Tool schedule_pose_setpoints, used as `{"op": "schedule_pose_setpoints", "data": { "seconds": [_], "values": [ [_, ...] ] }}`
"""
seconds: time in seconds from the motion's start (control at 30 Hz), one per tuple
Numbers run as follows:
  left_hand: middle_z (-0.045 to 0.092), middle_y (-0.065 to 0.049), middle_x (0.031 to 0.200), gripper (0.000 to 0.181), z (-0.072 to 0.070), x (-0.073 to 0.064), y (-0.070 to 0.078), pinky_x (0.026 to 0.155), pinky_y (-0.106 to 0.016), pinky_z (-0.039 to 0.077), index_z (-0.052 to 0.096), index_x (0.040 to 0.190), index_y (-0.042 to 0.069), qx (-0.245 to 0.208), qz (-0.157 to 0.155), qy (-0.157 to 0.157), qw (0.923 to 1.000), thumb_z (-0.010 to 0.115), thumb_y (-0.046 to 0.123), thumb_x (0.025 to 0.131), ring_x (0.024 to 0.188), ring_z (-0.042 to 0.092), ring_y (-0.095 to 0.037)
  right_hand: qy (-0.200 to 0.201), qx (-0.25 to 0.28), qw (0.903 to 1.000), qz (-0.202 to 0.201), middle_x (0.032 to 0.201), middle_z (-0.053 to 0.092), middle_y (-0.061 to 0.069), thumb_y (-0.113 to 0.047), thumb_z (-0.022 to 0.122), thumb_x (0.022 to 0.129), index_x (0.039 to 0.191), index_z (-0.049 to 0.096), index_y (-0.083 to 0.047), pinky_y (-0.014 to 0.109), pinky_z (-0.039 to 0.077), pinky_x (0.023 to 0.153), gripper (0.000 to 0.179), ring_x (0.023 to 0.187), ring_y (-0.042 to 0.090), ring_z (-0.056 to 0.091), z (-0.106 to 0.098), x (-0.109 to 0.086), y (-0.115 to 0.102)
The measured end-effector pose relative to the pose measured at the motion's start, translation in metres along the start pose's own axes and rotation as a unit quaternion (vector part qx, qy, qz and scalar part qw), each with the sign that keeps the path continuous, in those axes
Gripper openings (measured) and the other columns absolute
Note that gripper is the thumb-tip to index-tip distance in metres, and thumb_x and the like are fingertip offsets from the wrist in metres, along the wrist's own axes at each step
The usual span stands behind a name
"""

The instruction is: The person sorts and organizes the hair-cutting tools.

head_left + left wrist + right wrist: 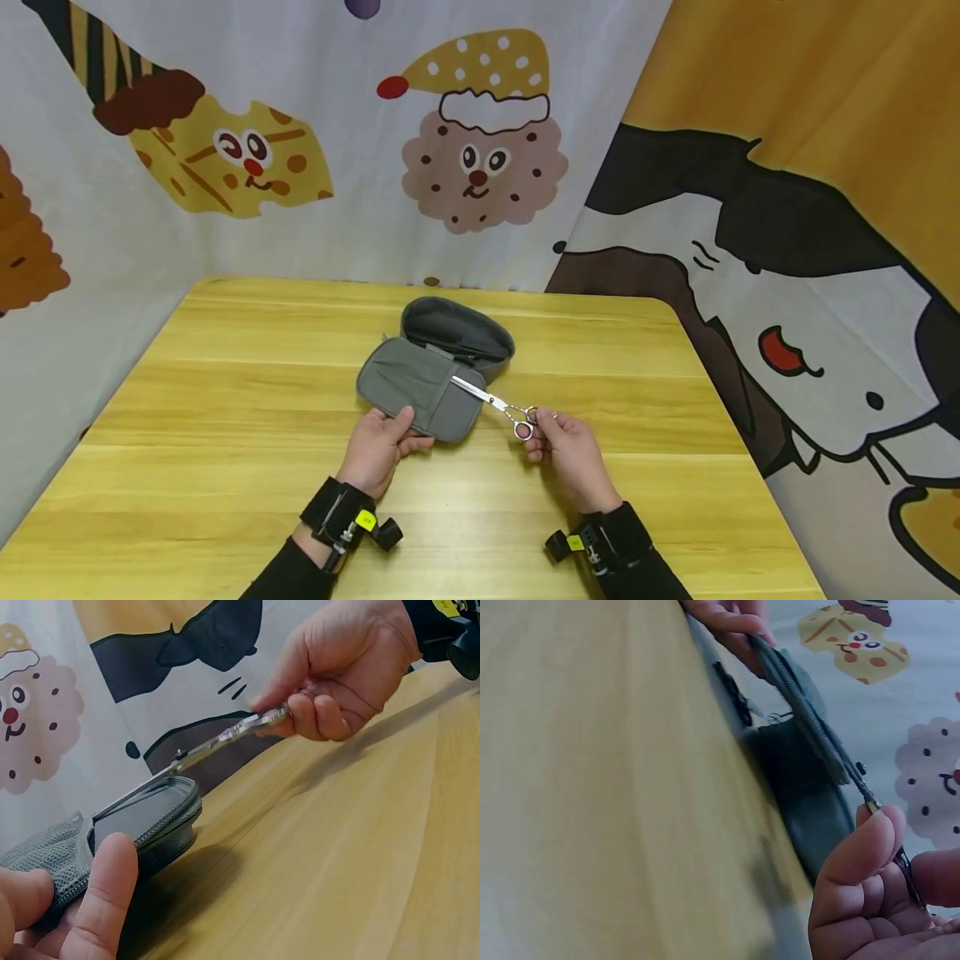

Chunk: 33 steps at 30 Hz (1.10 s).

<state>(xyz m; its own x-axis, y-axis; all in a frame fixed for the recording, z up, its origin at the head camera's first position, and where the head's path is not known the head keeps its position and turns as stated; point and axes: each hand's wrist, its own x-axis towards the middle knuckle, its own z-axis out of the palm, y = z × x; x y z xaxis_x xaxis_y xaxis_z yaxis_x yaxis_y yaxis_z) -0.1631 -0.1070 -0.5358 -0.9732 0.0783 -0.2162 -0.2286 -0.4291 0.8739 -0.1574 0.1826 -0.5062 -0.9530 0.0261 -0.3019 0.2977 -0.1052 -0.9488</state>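
A grey zip case [420,387] lies unzipped, its lid folded out toward me and its hollow body [491,354] behind. My left hand [378,446] grips the near edge of the lid, thumb on top and fingers underneath. Silver scissors [491,400] slant across the lid, blades pointing left. Their tips meet the edge of the lid's mesh pocket [45,851]; how far they reach inside is hidden. By the finger loops, my right hand [566,454] pinches the scissors between thumb and fingers, as the right wrist view also shows.
The case sits on a light wooden table [225,467]. Behind the table's back edge hangs a cartoon-printed cloth [300,242], which continues along the right side. A dark zip pull [735,694] shows beside the case in the right wrist view.
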Motion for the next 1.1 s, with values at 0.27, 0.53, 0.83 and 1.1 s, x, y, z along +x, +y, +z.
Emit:
{"op": "schedule_pose_setpoints", "data": {
  "seconds": [0.27, 0.53, 0.83, 1.1],
  "values": [
    [0.063, -0.006, 0.101, 0.013, -0.0012, 0.0019, -0.0015, 0.082, -0.037, 0.068, 0.044, 0.12, -0.004, -0.005, 0.001, -0.009, 0.9999, 0.05, 0.004, 0.113, 0.077, 0.077, -0.019, -0.007, 0.008, 0.9998, 0.016, 0.088, 0.076, 0.004, -0.02, 0.051, 0.115, 0.123, 0.063, 0.012, 0.021, 0.058, 0.061, 0.035, 0.069, 0.009, 0.064, 0.0026, 0.002, 0.0037],
    [0.063, -0.006, 0.097, 0.012, -0.0038, 0.0014, -0.0008, 0.083, -0.038, 0.068, 0.041, 0.114, -0.001, 0.006, 0.001, -0.026, 0.9996, 0.051, 0.005, 0.113, 0.078, 0.078, -0.02, 0.0, 0.021, 0.9998, 0.005, 0.089, 0.076, 0.006, -0.021, 0.053, 0.114, 0.123, 0.063, 0.011, 0.025, 0.061, 0.065, 0.035, 0.069, 0.01, 0.065, 0.0036, 0.0019, 0.0039],
    [0.059, -0.006, 0.098, 0.014, -0.0095, 0.0022, -0.0008, 0.083, -0.037, 0.068, 0.041, 0.114, 0.0, 0.014, -0.011, -0.051, 0.9986, 0.053, 0.008, 0.112, 0.077, 0.077, -0.022, 0.014, 0.009, 0.9999, 0.002, 0.086, 0.074, 0.002, -0.023, 0.052, 0.115, 0.123, 0.06, 0.01, 0.021, 0.056, 0.061, 0.036, 0.069, 0.009, 0.061, 0.0001, 0.0029, 0.0035],
    [0.057, -0.005, 0.098, 0.015, -0.0089, 0.0023, -0.0019, 0.084, -0.039, 0.068, 0.04, 0.115, 0.002, 0.017, 0.0, -0.049, 0.9986, 0.054, 0.008, 0.112, 0.081, 0.075, -0.021, 0.089, -0.042, 0.9947, -0.03, 0.078, 0.07, -0.001, -0.029, 0.053, 0.114, 0.116, 0.063, 0.007, 0.022, 0.047, 0.057, 0.037, 0.064, 0.01, 0.057, -0.005, 0.0007, -0.0038]
  ]
}}
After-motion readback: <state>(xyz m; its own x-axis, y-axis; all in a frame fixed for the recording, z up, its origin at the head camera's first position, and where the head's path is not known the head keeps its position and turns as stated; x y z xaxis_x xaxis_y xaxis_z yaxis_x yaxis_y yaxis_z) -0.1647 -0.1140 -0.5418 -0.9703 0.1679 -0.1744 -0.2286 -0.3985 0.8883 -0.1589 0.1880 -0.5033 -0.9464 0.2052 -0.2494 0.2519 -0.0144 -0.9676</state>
